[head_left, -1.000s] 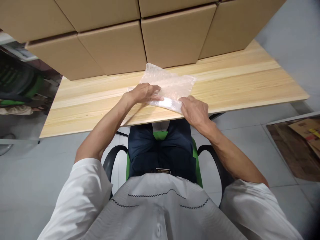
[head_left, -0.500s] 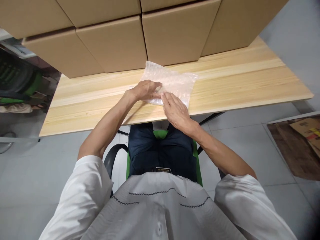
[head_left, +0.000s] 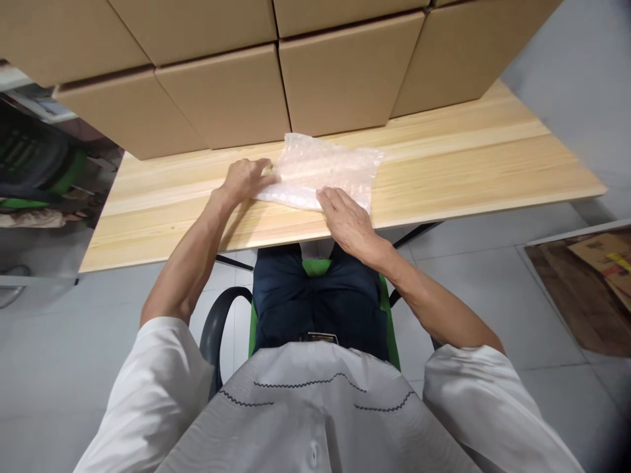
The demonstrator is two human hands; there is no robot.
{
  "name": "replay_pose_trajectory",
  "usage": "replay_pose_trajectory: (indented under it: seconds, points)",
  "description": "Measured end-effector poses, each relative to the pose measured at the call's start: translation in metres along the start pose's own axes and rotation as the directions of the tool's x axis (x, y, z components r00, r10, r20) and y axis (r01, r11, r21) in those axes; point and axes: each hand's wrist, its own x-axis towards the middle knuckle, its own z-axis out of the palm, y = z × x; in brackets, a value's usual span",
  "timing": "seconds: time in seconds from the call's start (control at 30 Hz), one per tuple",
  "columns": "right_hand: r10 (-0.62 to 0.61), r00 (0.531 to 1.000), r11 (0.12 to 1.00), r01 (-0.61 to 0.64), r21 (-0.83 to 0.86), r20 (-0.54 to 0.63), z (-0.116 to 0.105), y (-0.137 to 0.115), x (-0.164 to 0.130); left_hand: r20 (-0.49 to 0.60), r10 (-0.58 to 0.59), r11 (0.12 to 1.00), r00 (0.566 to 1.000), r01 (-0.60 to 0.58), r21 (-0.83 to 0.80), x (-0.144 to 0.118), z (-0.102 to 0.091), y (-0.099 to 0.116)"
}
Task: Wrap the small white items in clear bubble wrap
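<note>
A sheet of clear bubble wrap (head_left: 328, 164) lies on the wooden table, its near edge folded over or doubled along the front. My left hand (head_left: 246, 179) is at the wrap's left end, with thumb and forefinger apart and the thumb reaching over the corner. I see nothing held between those fingers. Flat on the near right part of the wrap rests my right hand (head_left: 348, 220), fingers stretched out and side by side. Whatever lies under its palm is hidden.
Stacked cardboard boxes (head_left: 227, 98) line the back of the wooden table (head_left: 468, 164). Its front edge runs just above my lap. I sit on a green chair with a black armrest (head_left: 217, 328). Flattened cardboard (head_left: 604, 259) lies at the right, and a dark chair (head_left: 34, 151) stands at left.
My left hand has moved left, away from my right hand, to the wrap's left end, uncovering the near edge. My right hand stays on the wrap. The view has shifted slightly.
</note>
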Motion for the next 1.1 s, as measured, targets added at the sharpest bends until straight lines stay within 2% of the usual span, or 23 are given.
replay_pose_trajectory:
  seconds: [0.07,0.13,0.17,0.23,0.3,0.33,0.37,0.43,0.53,0.7,0.8,0.87,1.0,1.1]
  points:
    - [0.003,1.000,1.000,-0.003,0.001,0.002,0.001,0.001,0.000,-0.107,-0.075,0.997,0.991,0.076,0.009,-0.011,-0.002,-0.005]
    - [0.003,1.000,1.000,-0.003,0.008,-0.008,0.003,0.001,-0.001,-0.237,-0.057,0.998,0.970,0.052,-0.027,-0.027,-0.002,0.002]
    - [0.004,1.000,1.000,-0.004,0.013,-0.016,0.004,0.001,-0.001,-0.289,0.008,0.999,0.957,-0.023,-0.046,-0.036,0.000,0.010]
    - [0.016,0.999,1.000,-0.016,0.022,-0.030,0.005,0.000,0.000,-0.330,0.243,0.960,0.912,-0.275,-0.054,-0.052,0.009,0.035]
    - [0.040,0.999,0.999,-0.039,0.029,-0.033,0.005,0.000,0.002,-0.297,0.482,0.855,0.824,-0.517,-0.045,-0.062,0.020,0.062]
    - [0.052,0.998,0.998,-0.051,0.033,-0.030,0.004,0.000,0.003,-0.274,0.547,0.812,0.791,-0.581,-0.058,-0.063,0.026,0.074]
    - [0.061,0.998,0.997,-0.060,0.038,-0.025,0.004,0.000,0.004,-0.261,0.570,0.792,0.779,-0.605,-0.077,-0.063,0.032,0.084]
    - [0.073,0.997,0.996,-0.072,0.054,-0.019,0.003,0.002,0.005,-0.247,0.553,0.800,0.796,-0.590,-0.109,-0.060,0.040,0.096]
    - [0.077,0.997,0.993,-0.076,0.087,-0.008,0.000,0.009,0.004,-0.236,0.511,0.835,0.827,-0.542,-0.092,-0.053,0.044,0.100]
    - [0.048,0.999,0.991,-0.048,0.127,0.008,-0.009,0.021,-0.003,-0.242,0.558,0.812,0.794,-0.582,-0.035,-0.049,0.038,0.098]
    - [0.038,0.999,0.993,-0.038,0.108,0.005,-0.017,0.024,-0.007,-0.253,0.580,0.785,0.775,-0.614,-0.081,-0.050,0.029,0.096]
    - [0.038,0.999,0.996,-0.037,0.085,-0.002,-0.023,0.025,-0.009,-0.220,0.589,0.777,0.777,-0.620,-0.110,-0.050,0.021,0.095]
    - [0.055,0.998,0.996,-0.055,0.067,0.002,-0.036,0.027,-0.011,-0.092,0.592,0.778,0.801,-0.598,-0.192,-0.040,0.000,0.090]
    - [0.076,0.997,0.994,-0.077,0.079,0.013,-0.042,0.037,-0.008,0.015,0.566,0.792,0.824,-0.539,-0.285,-0.025,-0.017,0.087]
